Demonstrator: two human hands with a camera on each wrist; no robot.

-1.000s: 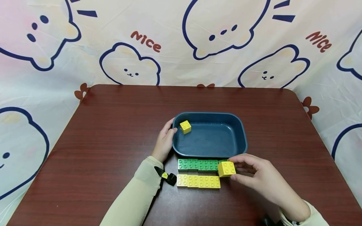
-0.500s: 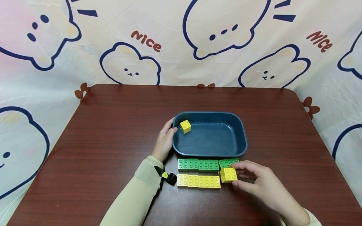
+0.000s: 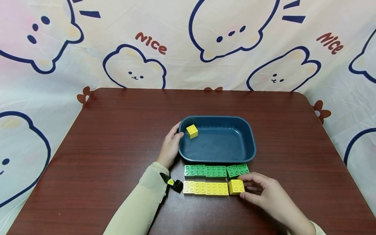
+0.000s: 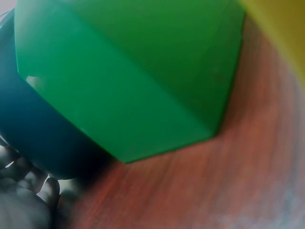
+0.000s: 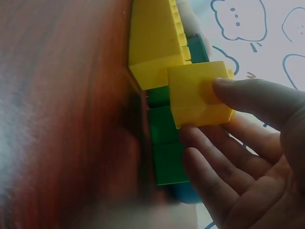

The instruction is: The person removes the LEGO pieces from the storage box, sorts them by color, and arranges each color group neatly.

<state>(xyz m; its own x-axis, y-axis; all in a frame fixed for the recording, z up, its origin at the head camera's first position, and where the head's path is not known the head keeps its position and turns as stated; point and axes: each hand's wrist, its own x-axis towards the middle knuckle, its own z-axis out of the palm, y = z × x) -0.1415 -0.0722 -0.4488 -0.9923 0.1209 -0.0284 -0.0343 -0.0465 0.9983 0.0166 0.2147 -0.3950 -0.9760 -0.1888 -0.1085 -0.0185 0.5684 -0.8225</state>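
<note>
My right hand pinches a yellow toy brick between thumb and fingers at the right end of a row of yellow bricks. In the right wrist view this pinched brick appears held above the table. Behind lies a row of green bricks, its rightmost part set slightly askew. My left hand grips the left rim of a dark blue tray, thumb over the edge. One yellow brick sits inside the tray at its left. A green brick fills much of the left wrist view.
The brown wooden table extends around the tray and both rows. A pale cloth with cartoon prints hangs behind and beside it. A black strap on the left wrist sits close to the left ends of the rows.
My right hand has brought the yellow brick toward the near side, from over the green row to the yellow row's right end. The green row's right end is now uncovered. My left hand stays put.
</note>
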